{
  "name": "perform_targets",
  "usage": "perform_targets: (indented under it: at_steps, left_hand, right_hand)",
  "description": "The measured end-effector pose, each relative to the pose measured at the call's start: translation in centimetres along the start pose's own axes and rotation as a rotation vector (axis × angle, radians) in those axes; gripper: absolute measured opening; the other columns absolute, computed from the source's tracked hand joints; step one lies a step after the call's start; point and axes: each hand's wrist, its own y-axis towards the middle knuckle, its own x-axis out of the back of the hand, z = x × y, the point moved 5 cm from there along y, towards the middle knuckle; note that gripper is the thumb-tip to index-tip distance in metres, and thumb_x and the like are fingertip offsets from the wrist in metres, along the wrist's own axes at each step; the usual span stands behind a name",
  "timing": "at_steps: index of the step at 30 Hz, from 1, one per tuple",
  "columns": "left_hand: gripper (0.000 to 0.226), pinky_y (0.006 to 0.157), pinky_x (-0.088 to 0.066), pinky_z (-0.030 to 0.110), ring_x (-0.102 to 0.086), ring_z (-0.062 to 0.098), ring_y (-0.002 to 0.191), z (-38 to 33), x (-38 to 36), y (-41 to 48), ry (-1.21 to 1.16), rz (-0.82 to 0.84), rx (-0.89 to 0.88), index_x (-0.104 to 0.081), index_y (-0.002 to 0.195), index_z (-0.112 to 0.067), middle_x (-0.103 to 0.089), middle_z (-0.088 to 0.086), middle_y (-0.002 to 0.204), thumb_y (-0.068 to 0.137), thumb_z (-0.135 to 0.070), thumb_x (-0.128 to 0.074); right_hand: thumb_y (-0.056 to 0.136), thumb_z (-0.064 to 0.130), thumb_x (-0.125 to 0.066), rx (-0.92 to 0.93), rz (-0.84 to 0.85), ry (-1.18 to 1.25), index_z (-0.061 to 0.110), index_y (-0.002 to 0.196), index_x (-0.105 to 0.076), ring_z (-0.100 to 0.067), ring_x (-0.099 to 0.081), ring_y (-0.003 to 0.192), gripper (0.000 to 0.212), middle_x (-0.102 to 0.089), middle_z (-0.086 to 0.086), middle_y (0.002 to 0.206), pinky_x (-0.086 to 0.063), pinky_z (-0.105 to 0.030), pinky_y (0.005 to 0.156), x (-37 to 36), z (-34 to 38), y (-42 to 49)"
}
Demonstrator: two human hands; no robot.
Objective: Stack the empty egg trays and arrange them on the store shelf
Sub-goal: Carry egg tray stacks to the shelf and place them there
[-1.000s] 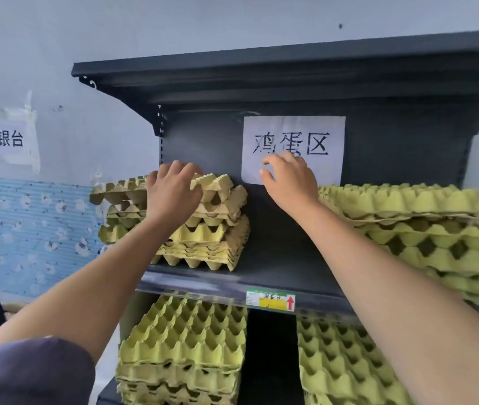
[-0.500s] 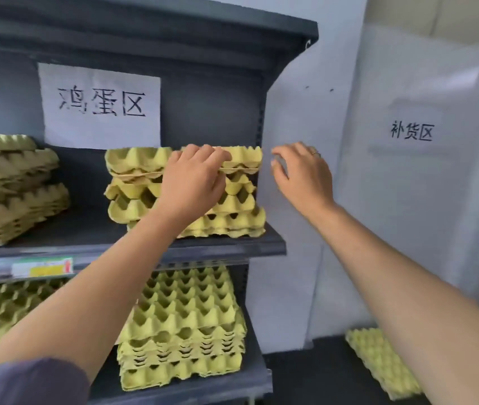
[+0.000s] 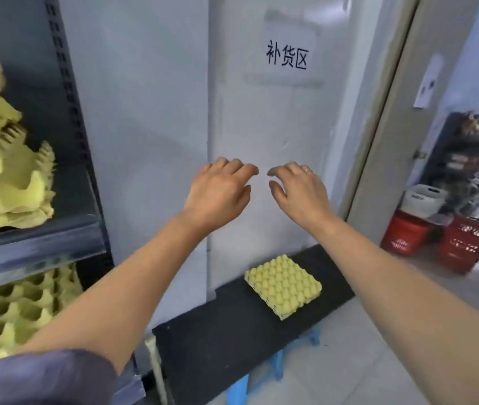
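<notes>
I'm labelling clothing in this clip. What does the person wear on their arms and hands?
Both forearms are bare, no gloves or watch in view. The right hand wears a thin ring on one finger; the left hand shows none. A dull purple sleeve covers the left upper arm; the right arm shows no sleeve.

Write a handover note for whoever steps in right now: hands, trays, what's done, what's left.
Left hand: empty, fingers loosely curled, in mid-air.
Right hand: same, beside it, apart.
Done: an upper stack and a lower stack of trays sit on the shelf.
Left: one short pile of trays, bumps up, lies on the black bench below the hands; likely fetch and shelve it.
</notes>
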Motion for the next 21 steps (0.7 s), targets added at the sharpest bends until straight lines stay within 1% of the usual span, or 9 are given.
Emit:
perform_targets:
  at_steps: [3, 5, 7, 11, 14, 17, 21]
  left_hand:
    - [0.032, 0.076, -0.043, 0.038, -0.058, 0.032, 0.095, -0.2, -6.5, 1.6, -0.087, 0.11, 0.028, -0.061, 0.115, -0.016, -0.065, 0.005, 0.099, 0.086, -0.021, -0.049]
    - [0.034, 0.083, -0.039, 0.038, -0.054, 0.028, 0.104, -0.6, -10.7, 2.6, -0.127, 0.181, 0.039, -0.056, 0.123, -0.019, -0.063, 0.003, 0.108, 0.09, -0.023, -0.049]
    - [0.035, 0.086, -0.037, 0.036, -0.052, 0.025, 0.108, -1.1, -14.3, 3.2, -0.161, 0.241, 0.044, -0.052, 0.127, -0.021, -0.062, 0.0, 0.112, 0.092, -0.026, -0.046]
    - [0.036, 0.089, -0.036, 0.035, -0.049, 0.022, 0.112, -2.4, -21.4, 3.6, -0.225, 0.358, 0.069, -0.049, 0.13, -0.023, -0.06, -0.002, 0.117, 0.095, -0.027, -0.043]
    - [0.036, 0.09, -0.036, 0.033, -0.049, 0.02, 0.113, -3.8, -26.7, 4.3, -0.241, 0.439, 0.079, -0.047, 0.131, -0.024, -0.059, -0.004, 0.118, 0.095, -0.028, -0.042]
    - [0.036, 0.091, -0.037, 0.033, -0.05, 0.019, 0.112, -5.1, -31.4, 4.8, -0.235, 0.515, 0.099, -0.047, 0.131, -0.025, -0.059, -0.004, 0.118, 0.096, -0.029, -0.041]
    - [0.035, 0.091, -0.038, 0.034, -0.051, 0.02, 0.111, -6.2, -37.1, 4.6, -0.199, 0.652, 0.176, -0.047, 0.13, -0.026, -0.06, -0.004, 0.118, 0.096, -0.03, -0.041]
  right_hand:
    - [0.097, 0.029, -0.044, -0.061, 0.11, -0.057, 0.02, 0.125, -0.059, -0.031, -0.053, 0.112, 0.033, -0.059, -0.006, 0.122, -0.045, -0.041, 0.089, -3.3, -4.6, -0.5]
    - [0.098, 0.029, -0.042, -0.094, 0.174, -0.079, 0.02, 0.127, -0.057, -0.03, -0.051, 0.113, 0.034, -0.057, -0.006, 0.124, -0.045, -0.041, 0.09, -5.1, -7.6, -0.8]
    - [0.098, 0.029, -0.041, -0.121, 0.25, -0.091, 0.021, 0.129, -0.055, -0.03, -0.051, 0.115, 0.035, -0.057, -0.005, 0.125, -0.044, -0.042, 0.092, -6.8, -10.2, -1.4]
    - [0.096, 0.026, -0.042, -0.166, 0.382, -0.1, 0.022, 0.131, -0.054, -0.029, -0.049, 0.118, 0.037, -0.057, -0.004, 0.124, -0.044, -0.042, 0.093, -10.4, -15.5, -2.8]
    - [0.097, 0.027, -0.041, -0.18, 0.458, -0.12, 0.023, 0.13, -0.053, -0.028, -0.051, 0.115, 0.036, -0.058, -0.003, 0.123, -0.045, -0.039, 0.092, -13.0, -20.1, -3.7]
    - [0.097, 0.028, -0.042, -0.208, 0.526, -0.118, 0.023, 0.13, -0.052, -0.028, -0.052, 0.114, 0.035, -0.058, -0.003, 0.124, -0.045, -0.04, 0.093, -15.4, -24.7, -4.3]
    - [0.097, 0.031, -0.041, -0.253, 0.632, -0.087, 0.024, 0.131, -0.051, -0.028, -0.053, 0.114, 0.036, -0.057, -0.003, 0.125, -0.047, -0.043, 0.091, -18.8, -30.6, -5.3]
